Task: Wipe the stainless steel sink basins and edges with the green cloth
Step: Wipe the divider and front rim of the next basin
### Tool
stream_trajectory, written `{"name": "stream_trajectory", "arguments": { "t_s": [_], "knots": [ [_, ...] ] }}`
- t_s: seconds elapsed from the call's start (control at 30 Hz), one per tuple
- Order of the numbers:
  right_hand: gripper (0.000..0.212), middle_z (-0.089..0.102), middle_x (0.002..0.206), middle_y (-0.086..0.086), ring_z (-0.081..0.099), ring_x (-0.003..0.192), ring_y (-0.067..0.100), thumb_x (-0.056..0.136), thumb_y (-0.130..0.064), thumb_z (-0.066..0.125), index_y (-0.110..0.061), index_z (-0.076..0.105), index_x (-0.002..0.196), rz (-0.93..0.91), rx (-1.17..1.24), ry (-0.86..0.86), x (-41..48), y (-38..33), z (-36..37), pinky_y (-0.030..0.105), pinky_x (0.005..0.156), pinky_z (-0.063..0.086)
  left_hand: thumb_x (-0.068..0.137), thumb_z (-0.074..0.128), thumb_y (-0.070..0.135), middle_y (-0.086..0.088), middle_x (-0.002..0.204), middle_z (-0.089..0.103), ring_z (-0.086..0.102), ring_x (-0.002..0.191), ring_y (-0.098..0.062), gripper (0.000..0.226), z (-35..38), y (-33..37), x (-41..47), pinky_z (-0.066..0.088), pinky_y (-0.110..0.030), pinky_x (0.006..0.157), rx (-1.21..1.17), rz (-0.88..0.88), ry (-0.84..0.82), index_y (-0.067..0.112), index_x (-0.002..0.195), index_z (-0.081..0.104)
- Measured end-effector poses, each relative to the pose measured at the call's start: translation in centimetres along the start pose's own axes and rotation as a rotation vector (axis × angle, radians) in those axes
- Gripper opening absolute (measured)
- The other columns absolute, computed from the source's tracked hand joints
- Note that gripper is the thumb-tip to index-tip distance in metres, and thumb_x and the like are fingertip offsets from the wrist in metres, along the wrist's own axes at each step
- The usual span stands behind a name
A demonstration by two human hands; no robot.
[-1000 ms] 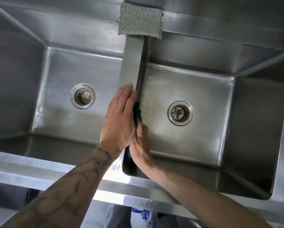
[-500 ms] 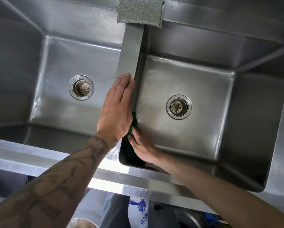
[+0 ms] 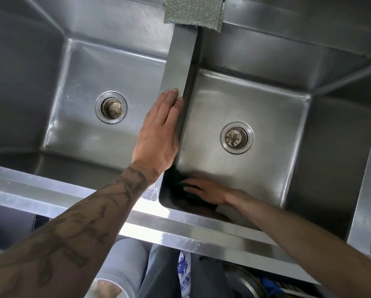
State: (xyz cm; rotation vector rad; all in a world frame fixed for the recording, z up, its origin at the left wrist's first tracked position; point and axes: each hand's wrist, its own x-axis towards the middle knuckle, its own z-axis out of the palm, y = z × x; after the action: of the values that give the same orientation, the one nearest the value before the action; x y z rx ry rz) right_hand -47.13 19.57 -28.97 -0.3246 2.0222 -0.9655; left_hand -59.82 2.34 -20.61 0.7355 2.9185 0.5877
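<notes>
Two stainless steel basins fill most of the view, a left basin [image 3: 107, 87] and a right basin [image 3: 266, 108], split by a narrow steel divider [image 3: 180, 61] that runs away from the person toward the back ledge. A bright front edge [image 3: 51, 190] of the sink crosses the lower part of the view, and below it show dark trousers and a white bag with blue print [image 3: 183, 274], both partly cut off. The tattooed left forearm reaches across the front edge, and the left hand [image 3: 158, 134] lies flat on the near part of the divider, fingers straight and held together, fingertips pointing away. The right forearm comes in from the lower right and dips into the right basin, where the right hand [image 3: 206, 191] lies palm down with fingers spread, pressing the green cloth [image 3: 180, 183] into the near left corner of that basin, against the foot of the divider wall. The cloth looks very dark in the corner's shadow and its outline is hard to make out. Each basin has a round drain strainer in its floor, the left drain [image 3: 111, 107] and the right drain [image 3: 236, 137], both stained brown inside. A grey, speckled scouring pad [image 3: 194, 11] lies on the back ledge over the far end of the divider.
</notes>
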Motion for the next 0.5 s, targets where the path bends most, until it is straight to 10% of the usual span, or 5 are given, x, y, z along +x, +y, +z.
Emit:
{"name": "stream_trajectory", "arguments": {
  "t_s": [0.1, 0.2, 0.5],
  "knots": [
    [0.040, 0.054, 0.152, 0.012, 0.047, 0.141, 0.028, 0.110, -0.030, 0.048, -0.011, 0.063, 0.142, 0.050, -0.016, -0.024, 0.4, 0.2, 0.1, 0.042, 0.123, 0.030, 0.098, 0.041, 0.007, -0.018, 0.168, 0.035, 0.031, 0.158, -0.036, 0.060, -0.1, 0.0, -0.1, 0.030, -0.050, 0.128, -0.027, -0.001, -0.009, -0.002, 0.157, 0.040],
    [0.040, 0.053, 0.153, 0.004, 0.047, 0.140, 0.014, 0.111, -0.031, 0.047, -0.013, 0.059, 0.146, -0.002, 0.067, -0.020, -2.1, -1.5, -0.8, 0.011, 0.117, 0.026, 0.100, 0.041, 0.009, -0.019, 0.166, 0.039, 0.035, 0.156, -0.037, 0.057, -0.3, 0.2, -0.2, 0.035, -0.053, 0.125, -0.018, -0.014, 0.006, -0.002, 0.155, 0.043],
    [0.043, 0.050, 0.156, 0.006, 0.043, 0.144, 0.018, 0.109, -0.033, 0.051, -0.013, 0.057, 0.147, -0.034, -0.037, -0.100, -3.1, 0.8, -1.3, 0.034, 0.125, 0.029, 0.109, 0.041, 0.030, -0.009, 0.175, 0.024, 0.019, 0.163, -0.027, 0.062, -0.5, 4.9, -10.4, 0.021, -0.054, 0.131, 0.085, -0.229, -0.032, 0.007, 0.165, 0.029]
  ]
}}
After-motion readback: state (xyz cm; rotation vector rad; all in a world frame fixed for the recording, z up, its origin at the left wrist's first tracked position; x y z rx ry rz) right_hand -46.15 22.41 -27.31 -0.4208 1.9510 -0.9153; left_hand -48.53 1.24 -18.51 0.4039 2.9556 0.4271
